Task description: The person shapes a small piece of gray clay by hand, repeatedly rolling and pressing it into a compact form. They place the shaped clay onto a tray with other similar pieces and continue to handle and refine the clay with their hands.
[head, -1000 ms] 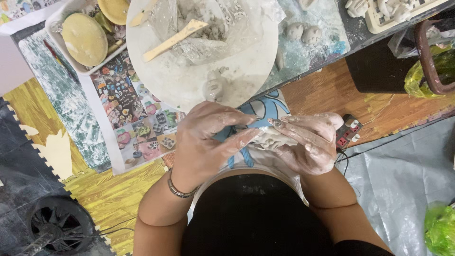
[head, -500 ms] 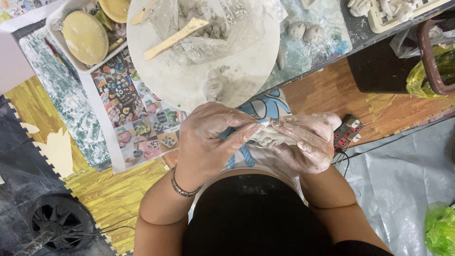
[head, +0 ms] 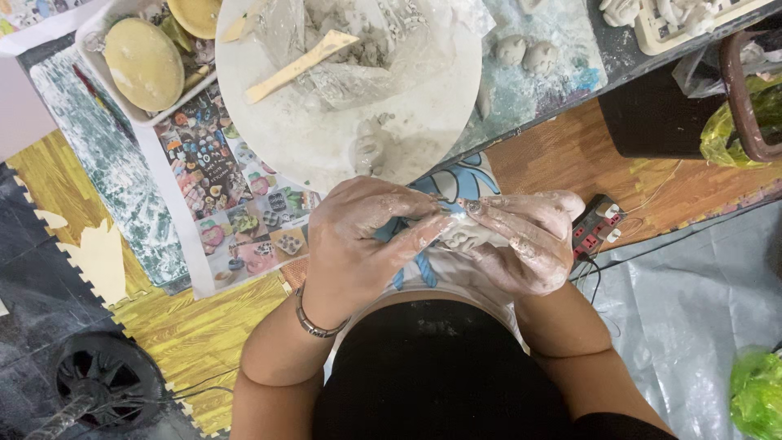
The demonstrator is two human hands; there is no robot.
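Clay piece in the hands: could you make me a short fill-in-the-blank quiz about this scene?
1. Both hands, left hand and right hand, are smeared with pale ____.
2. The wooden stick lies on a round ____ board.
3. The bracelet is on the ____ wrist.
4. The small clay piece is held between ____ hands.

Missing words: clay; white; left; both

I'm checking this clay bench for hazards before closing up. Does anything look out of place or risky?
One thing: a red power strip lies on the wooden surface just beside the clay-smeared right hand, which with the left hand holds a small clay piece. Wet clay that near sockets looks risky. Smears on the round board seem ordinary.
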